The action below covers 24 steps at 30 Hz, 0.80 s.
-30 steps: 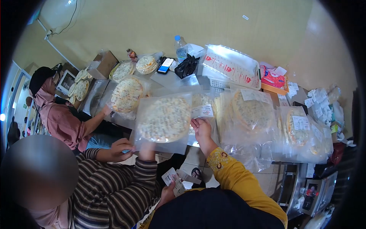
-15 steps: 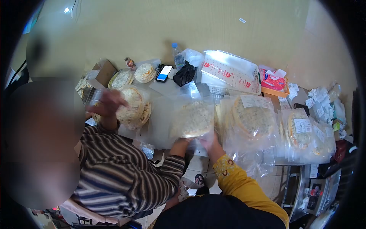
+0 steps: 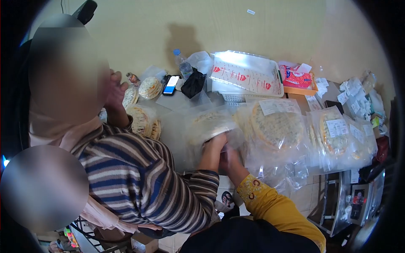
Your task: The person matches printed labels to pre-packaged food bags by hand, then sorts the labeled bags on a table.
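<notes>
The person's right hand (image 3: 230,155), coming out of a yellow sleeve at the lower centre of the frame, is pressing against the near edge of a bagged flatbread (image 3: 209,124) that is lying on the table (image 3: 173,126) in the middle of the frame. Its fingers are tucked under the plastic and behind a neighbour's hand, so I cannot tell whether it is gripping the bag or only touching it. The person's left hand is not showing anywhere.

A co-worker's hand (image 3: 214,144), reaching out of a striped sleeve, is resting on the same bag, touching the right hand. The co-worker's other hand (image 3: 114,89) is being held up at the upper left.

Just to the right of the bag, a labelled flatbread bag (image 3: 276,126) is lying, and a second labelled bag (image 3: 335,135) is sitting further right. More wrapped flatbreads (image 3: 141,120) are sitting left of centre. Along the top of the table a clear tray (image 3: 247,76), a black bag (image 3: 193,82), a phone (image 3: 171,84) and a water bottle (image 3: 182,65) are standing near the wall.
</notes>
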{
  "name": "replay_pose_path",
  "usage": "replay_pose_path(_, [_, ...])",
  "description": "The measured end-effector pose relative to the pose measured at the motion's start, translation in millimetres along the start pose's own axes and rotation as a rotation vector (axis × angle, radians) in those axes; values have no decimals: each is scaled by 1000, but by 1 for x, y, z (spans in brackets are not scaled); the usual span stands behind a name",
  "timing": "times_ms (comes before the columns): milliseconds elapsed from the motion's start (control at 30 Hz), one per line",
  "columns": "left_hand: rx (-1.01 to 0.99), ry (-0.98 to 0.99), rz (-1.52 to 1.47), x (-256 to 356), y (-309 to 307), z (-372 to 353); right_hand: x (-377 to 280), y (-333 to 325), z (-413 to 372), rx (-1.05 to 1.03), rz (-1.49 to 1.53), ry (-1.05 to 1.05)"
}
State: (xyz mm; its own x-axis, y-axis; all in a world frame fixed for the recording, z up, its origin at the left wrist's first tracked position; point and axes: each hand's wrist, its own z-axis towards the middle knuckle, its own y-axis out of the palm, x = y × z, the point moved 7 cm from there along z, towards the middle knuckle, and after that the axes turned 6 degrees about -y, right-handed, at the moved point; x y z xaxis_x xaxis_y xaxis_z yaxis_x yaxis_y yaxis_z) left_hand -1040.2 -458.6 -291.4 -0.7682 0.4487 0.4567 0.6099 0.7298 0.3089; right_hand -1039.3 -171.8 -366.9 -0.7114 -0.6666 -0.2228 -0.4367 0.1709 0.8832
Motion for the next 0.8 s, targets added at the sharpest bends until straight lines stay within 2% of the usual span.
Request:
replay_pose_path(133, [-64,10,-11,7,6,3,4,5,-9,-115,43,25])
replay_pose_path(267, [-169,-3,-54,17,19,8,-12,6,-27,54,-201,-94])
replay_pose_path(333, [-291,-58,-157,21,32,11,-19,3,-36,135,-323,-148])
replay_pose_path(400, [-443,-148,-300,24,49,11,-6,-39,-11,124,-442,-175])
replay_pose_path(433, [-426,-95,-260,29,48,13,9,-74,14,64,-523,-219])
replay_pose_path(467, [-412,-70,-215,28,50,14,11,-71,18,10,-601,-274])
replay_pose_path(500, [-108,242,366,37,28,14,13,-67,21,-56,-696,-344])
replay_pose_path(533, [-102,254,307,37,25,15,19,-81,25,39,-585,-224])
replay_pose_path(600, [-91,273,187,42,32,18,-18,30,-39,269,-322,-21])
replay_pose_path(633, [-125,328,137,46,38,17,-22,42,-39,238,-336,-28])
replay_pose_path(800, [-167,323,-30,55,46,20,-33,75,-39,139,-315,9])
